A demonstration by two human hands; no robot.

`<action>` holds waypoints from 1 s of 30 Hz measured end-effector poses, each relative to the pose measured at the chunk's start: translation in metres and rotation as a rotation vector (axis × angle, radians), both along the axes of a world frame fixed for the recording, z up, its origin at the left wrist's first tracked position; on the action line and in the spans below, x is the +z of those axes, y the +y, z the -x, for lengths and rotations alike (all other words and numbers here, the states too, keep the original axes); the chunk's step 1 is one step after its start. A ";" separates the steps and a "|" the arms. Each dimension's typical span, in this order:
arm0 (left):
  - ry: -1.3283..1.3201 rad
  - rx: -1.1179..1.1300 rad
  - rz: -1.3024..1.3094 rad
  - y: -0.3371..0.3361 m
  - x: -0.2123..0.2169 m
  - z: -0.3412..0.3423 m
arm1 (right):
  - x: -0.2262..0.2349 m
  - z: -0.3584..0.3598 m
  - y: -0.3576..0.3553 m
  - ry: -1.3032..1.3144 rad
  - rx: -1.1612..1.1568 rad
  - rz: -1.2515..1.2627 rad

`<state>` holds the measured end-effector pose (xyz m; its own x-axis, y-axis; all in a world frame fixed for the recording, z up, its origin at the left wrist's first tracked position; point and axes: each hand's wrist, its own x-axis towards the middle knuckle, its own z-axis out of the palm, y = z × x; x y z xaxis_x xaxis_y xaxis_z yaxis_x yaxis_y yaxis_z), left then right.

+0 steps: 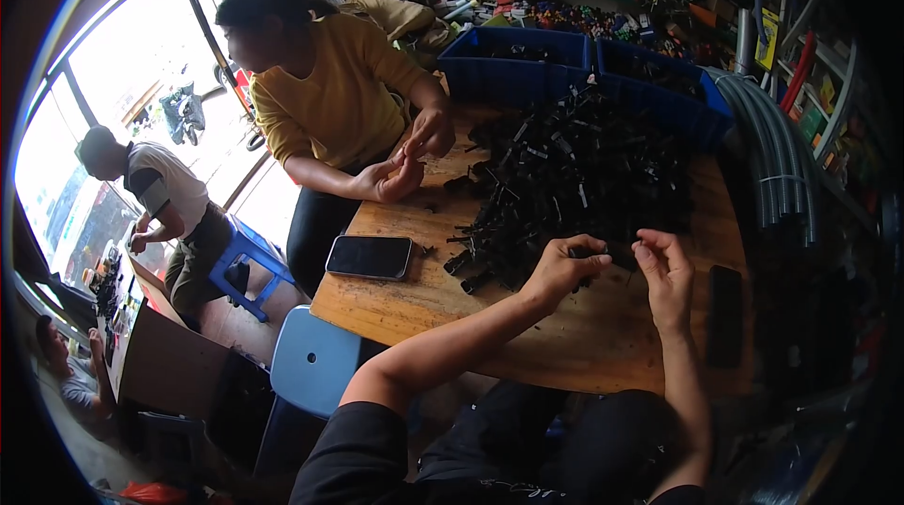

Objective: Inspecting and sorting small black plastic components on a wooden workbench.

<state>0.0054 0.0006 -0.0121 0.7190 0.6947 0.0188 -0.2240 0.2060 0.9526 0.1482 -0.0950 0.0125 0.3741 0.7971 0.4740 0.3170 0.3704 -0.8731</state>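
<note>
From where I watched, going left to right: a dark phone (368,256) lay flat near the left edge of the wooden table (603,345), a pale blue stool (315,364) just beside that edge. A co-worker in a yellow top (334,96) sat at the far left corner, both hands together over the wood. The heap of small black plastic parts (574,176) covered the table's middle, with blue bins (574,63) behind it.

My left hand (562,269) was at the heap's near edge, fingertips pinched shut on a small black part (591,252). My right hand (665,272) hovered just beside, fingers curled and half closed; thumb and forefinger seemed to nip something tiny, but I couldn't tell what. A dark flat thing (725,315) lay to its right.

I judged the part light, stiff, hard plastic, a bit slick, not fragile. Best taken by fingertip pinch across its narrow body.
</note>
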 end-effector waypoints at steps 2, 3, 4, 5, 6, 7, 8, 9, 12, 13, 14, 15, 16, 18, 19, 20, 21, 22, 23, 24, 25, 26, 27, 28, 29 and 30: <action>0.063 0.021 -0.102 -0.006 0.007 0.000 | -0.004 -0.003 0.002 -0.086 0.067 0.003; 0.061 0.021 -0.103 -0.006 0.007 0.001 | -0.005 -0.004 0.003 -0.169 0.136 0.006; 0.063 0.035 -0.143 -0.007 0.007 0.001 | -0.006 -0.005 0.003 -0.170 0.136 0.005; 0.066 0.049 -0.183 -0.007 0.007 0.001 | -0.007 -0.006 0.003 -0.052 0.183 0.069; 0.065 0.052 -0.183 -0.008 0.004 0.001 | -0.008 -0.008 0.003 0.068 0.232 0.132; 0.034 0.105 -0.343 -0.007 -0.001 0.000 | -0.011 -0.007 0.005 0.167 0.287 0.123; 0.004 0.159 -0.502 -0.005 -0.004 0.000 | -0.011 -0.007 0.006 0.166 0.289 0.123; -0.024 0.193 -0.655 -0.004 -0.002 0.001 | -0.007 -0.004 0.007 0.279 0.289 0.170; 0.018 0.283 -0.884 -0.011 0.005 0.004 | -0.014 -0.012 0.009 0.473 0.372 0.260; 0.006 0.287 -0.888 -0.012 0.006 0.003 | -0.016 -0.015 0.009 0.553 0.456 0.303; -0.005 0.290 -0.891 -0.014 0.007 0.003 | -0.019 -0.015 0.008 0.553 0.454 0.302; -0.001 0.278 -0.894 -0.014 0.008 0.004 | -0.014 -0.009 0.008 0.585 0.441 0.293; 0.012 0.272 -0.874 -0.014 0.009 0.006 | -0.011 -0.007 0.007 0.618 0.425 0.285; 0.013 0.245 -0.760 -0.014 0.016 0.009 | -0.017 -0.007 0.008 0.543 0.420 0.265; 0.010 0.236 -0.731 -0.007 0.009 0.005 | -0.013 -0.005 0.007 0.358 0.386 0.221; -0.025 0.162 -0.359 -0.008 0.007 0.001 | -0.005 -0.005 0.005 0.149 0.349 0.210; 0.068 0.094 -0.188 -0.001 0.007 0.000 | 0.001 -0.012 -0.001 -0.093 0.309 0.221; 0.078 0.097 -0.122 0.003 0.012 0.002 | 0.005 -0.010 -0.003 -0.372 0.209 0.130; -0.027 0.112 0.081 0.006 0.013 0.004 | 0.008 -0.002 -0.005 -0.313 0.230 0.145; -0.065 0.095 0.156 0.010 0.011 0.006 | 0.007 -0.001 -0.002 -0.535 0.119 0.115; -0.026 0.088 0.119 0.014 0.007 0.010 | 0.003 0.001 0.003 -0.606 0.093 0.047; -0.002 0.063 0.156 0.018 0.002 0.009 | -0.002 0.000 0.006 -0.628 0.073 0.010; 0.007 0.049 0.194 0.019 0.000 0.008 | -0.005 -0.001 0.009 -0.713 0.060 -0.045; -0.015 0.013 0.249 0.020 -0.004 0.004 | -0.007 -0.003 0.009 -0.713 0.013 -0.020; -0.006 -0.015 0.229 0.019 -0.007 0.000 | -0.009 -0.005 0.009 -0.822 -0.034 -0.085; 0.004 -0.019 0.207 0.017 -0.006 0.000 | -0.013 -0.004 0.010 -0.928 -0.057 -0.158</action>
